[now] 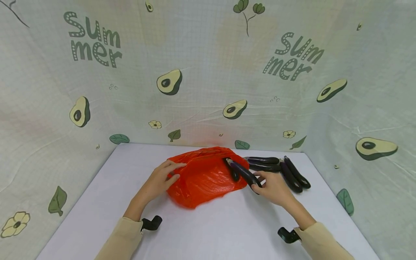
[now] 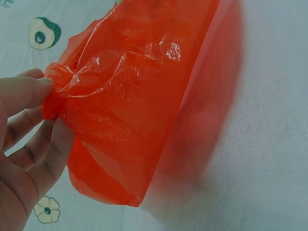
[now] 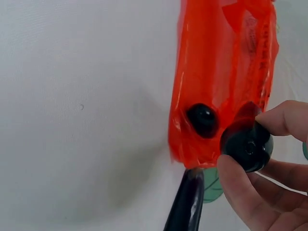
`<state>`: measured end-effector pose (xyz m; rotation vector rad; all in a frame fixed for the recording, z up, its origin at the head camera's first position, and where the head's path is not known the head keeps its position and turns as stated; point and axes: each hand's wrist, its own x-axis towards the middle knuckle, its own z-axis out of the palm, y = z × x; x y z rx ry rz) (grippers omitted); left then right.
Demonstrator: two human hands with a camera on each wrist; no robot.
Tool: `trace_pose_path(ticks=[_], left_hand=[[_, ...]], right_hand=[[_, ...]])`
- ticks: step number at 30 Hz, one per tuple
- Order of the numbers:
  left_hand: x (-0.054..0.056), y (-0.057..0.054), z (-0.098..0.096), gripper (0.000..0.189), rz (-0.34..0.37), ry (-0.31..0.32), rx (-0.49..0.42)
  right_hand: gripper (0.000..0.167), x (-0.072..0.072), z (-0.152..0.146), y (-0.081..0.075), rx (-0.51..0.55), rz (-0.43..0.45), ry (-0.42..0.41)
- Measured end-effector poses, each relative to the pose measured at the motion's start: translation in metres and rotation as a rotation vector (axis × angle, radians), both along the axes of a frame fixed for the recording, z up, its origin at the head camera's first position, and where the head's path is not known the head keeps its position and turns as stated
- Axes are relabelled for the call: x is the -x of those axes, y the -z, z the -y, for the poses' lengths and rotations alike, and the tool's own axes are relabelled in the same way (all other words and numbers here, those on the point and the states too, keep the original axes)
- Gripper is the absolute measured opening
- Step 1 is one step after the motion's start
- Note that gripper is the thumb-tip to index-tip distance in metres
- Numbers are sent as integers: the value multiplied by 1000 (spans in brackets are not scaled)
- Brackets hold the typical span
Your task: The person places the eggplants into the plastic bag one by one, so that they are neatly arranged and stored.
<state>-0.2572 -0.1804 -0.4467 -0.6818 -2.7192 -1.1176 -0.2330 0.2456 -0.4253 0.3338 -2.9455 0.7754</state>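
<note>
A red plastic bag (image 1: pixel 204 180) lies on the table with its opening toward the right. My left hand (image 1: pixel 159 180) pinches the gathered film at the bag's left side; the left wrist view shows the thumb and fingers on the bunched plastic (image 2: pixel 57 91). My right hand (image 1: pixel 273 187) grips a dark eggplant (image 1: pixel 245 174) by its blunt end, and its stem end reaches into the bag's mouth. Beside it, another eggplant (image 3: pixel 202 120) rests inside the bag, its blunt end showing in the right wrist view.
Several more eggplants (image 1: pixel 292 173) lie on the table to the right of the bag, two of them (image 1: pixel 263 164) sideways behind my right hand. A white table (image 1: pixel 208 234) runs up to a printed cloth backdrop (image 1: pixel 208 72) at the back and sides.
</note>
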Motion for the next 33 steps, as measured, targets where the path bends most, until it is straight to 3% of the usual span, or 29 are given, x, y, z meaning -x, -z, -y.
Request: trace_pose_path(ticks=[12, 33], left_hand=[[-1, -1, -1, 47, -18, 7, 21], [-2, -4, -2, 45, -6, 0, 11]], right_hand=[[45, 23, 34, 17, 60, 9, 78], [45, 44, 80, 30, 97, 9, 182]])
